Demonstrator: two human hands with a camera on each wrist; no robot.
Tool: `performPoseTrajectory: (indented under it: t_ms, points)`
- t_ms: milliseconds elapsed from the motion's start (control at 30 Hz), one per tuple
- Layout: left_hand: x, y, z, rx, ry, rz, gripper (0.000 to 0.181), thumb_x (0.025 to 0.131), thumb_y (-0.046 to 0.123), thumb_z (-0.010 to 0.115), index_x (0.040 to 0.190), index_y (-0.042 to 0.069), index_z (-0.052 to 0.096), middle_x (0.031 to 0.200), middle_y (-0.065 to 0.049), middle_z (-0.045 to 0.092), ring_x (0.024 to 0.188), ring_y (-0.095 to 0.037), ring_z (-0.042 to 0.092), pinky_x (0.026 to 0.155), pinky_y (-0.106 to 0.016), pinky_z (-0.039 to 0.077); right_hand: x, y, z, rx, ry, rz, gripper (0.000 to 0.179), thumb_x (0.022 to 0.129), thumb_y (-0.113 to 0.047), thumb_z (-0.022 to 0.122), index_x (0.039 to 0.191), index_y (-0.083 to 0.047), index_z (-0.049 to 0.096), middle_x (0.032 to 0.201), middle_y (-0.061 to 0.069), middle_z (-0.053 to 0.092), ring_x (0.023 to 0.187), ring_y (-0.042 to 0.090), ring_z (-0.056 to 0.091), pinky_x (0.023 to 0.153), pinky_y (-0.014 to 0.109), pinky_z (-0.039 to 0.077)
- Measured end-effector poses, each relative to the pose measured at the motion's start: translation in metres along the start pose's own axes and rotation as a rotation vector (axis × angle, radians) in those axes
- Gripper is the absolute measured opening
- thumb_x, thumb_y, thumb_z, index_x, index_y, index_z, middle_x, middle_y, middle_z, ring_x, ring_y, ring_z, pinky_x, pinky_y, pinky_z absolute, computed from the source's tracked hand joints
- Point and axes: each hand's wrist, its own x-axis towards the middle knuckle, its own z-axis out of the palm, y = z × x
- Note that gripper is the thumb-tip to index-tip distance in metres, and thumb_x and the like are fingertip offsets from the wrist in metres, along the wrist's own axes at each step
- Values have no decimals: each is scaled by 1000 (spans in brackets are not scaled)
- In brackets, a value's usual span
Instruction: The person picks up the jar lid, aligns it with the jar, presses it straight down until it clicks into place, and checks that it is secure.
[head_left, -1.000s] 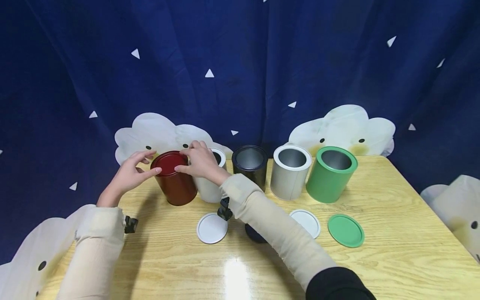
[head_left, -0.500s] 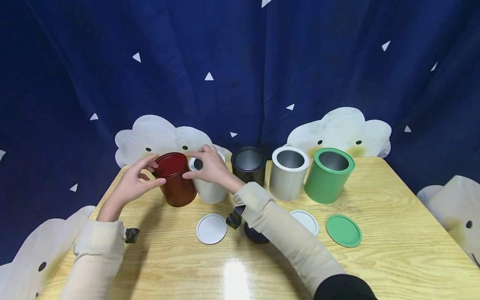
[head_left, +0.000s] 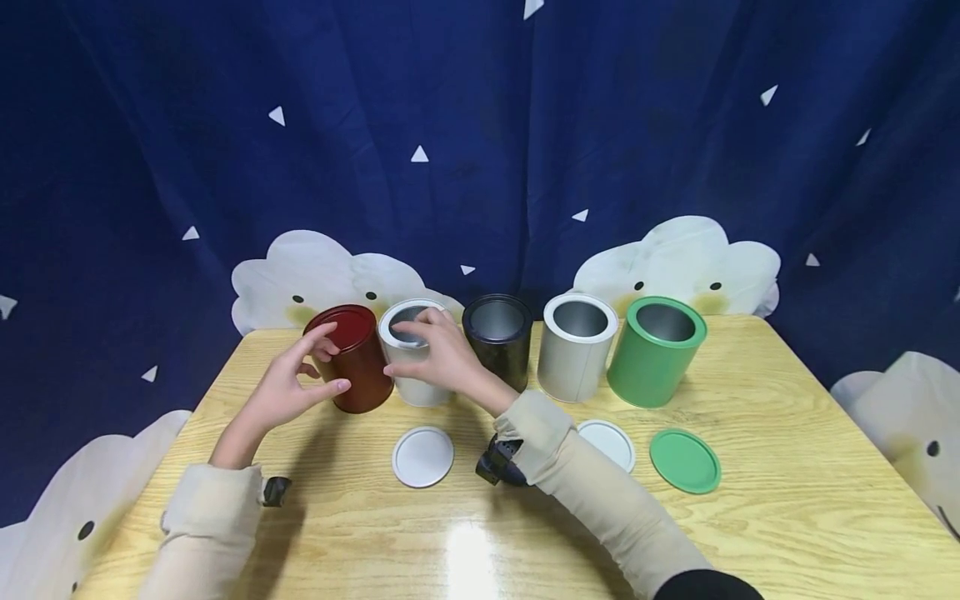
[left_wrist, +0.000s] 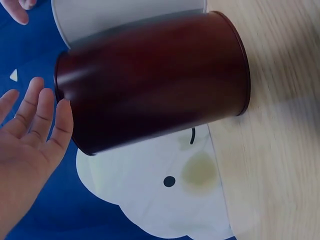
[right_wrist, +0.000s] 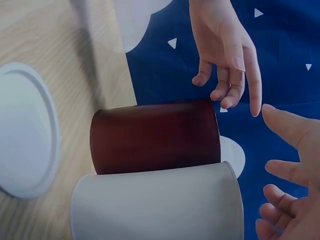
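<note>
A dark red can (head_left: 358, 379) with its red lid (head_left: 348, 327) seated on top stands at the left end of a row. My left hand (head_left: 288, 390) is at its left, fingers loosely bent, holding nothing. In the left wrist view, the fingertips (left_wrist: 64, 111) overlap the can's lidded end. My right hand (head_left: 444, 360) hovers in front of the lidless white can (head_left: 416, 392) beside the red one, thumb and fingers apart and empty. A white lid (head_left: 423, 457) lies flat on the table before that can.
Further right stand a lidless black can (head_left: 517, 362), a second white can (head_left: 573, 371) and a green can (head_left: 651, 367). A white lid (head_left: 611, 443) and a green lid (head_left: 685, 461) lie before them. My right wrist mostly covers a dark lid. A blue curtain (head_left: 480, 167) hangs behind the table.
Both hands have come away from the red can's lid toward me; the right has also moved rightward in front of the white can. The red lid stays on its can.
</note>
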Motion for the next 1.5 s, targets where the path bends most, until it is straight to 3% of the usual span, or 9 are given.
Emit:
performPoseTrajectory:
  t_ms: [200, 333, 567, 900, 1167, 1333, 1500]
  points:
    - [-3, 29, 3, -6, -23, 28, 70, 67, -7, 74, 129, -8, 40, 98, -16, 55, 87, -12, 45, 64, -40, 45, -15, 4, -4, -5, -2, -15, 56, 66, -36, 80, 114, -11, 65, 102, 6, 52, 96, 22, 45, 82, 31, 37]
    - [-7, 37, 6, -3, -51, 58, 72, 65, -7, 76, 128, -8, 41, 97, -14, 54, 87, -15, 47, 65, -34, 45, -24, 8, -7, -21, 18, -43, 54, 65, -36, 80, 111, -11, 66, 100, 6, 52, 96, 23, 44, 82, 32, 37]
    - [-14, 6, 20, -7, -143, 90, 77, 66, 7, 80, 131, 0, 40, 104, -6, 53, 91, -15, 47, 69, -32, 44, -38, 16, -11, -8, 15, -61, 54, 63, -33, 82, 109, -9, 67, 97, 5, 54, 93, 21, 45, 78, 31, 37]
    - [-24, 0, 33, 4, -259, 68, 74, 69, 18, 79, 132, 7, 42, 104, -1, 50, 93, -25, 49, 70, -35, 44, -59, 29, -11, 6, -95, -29, 58, 66, -34, 80, 114, -7, 64, 101, 6, 53, 94, 21, 45, 81, 36, 37]
    - [-33, -4, 42, -6, -377, 42, 77, 68, 23, 80, 133, 6, 42, 107, -3, 49, 95, -31, 47, 66, -39, 43, -75, 43, 2, -3, -195, -23, 63, 65, -36, 81, 117, -6, 62, 105, 8, 54, 99, 24, 44, 81, 40, 37]
    - [-35, -12, 48, -28, -429, 28, 79, 68, 29, 80, 133, 4, 42, 111, -13, 49, 95, -33, 47, 65, -40, 44, -83, 51, 10, -25, -244, -28, 67, 64, -38, 80, 119, -7, 60, 103, 8, 54, 94, 24, 45, 76, 37, 37]
    - [-37, -22, 57, -37, -480, 67, 79, 69, 29, 79, 131, -4, 42, 112, -19, 48, 95, -33, 50, 76, -44, 43, -90, 56, 18, -48, -314, -20, 70, 63, -40, 81, 121, -7, 59, 101, 8, 51, 88, 21, 42, 71, 32, 34]
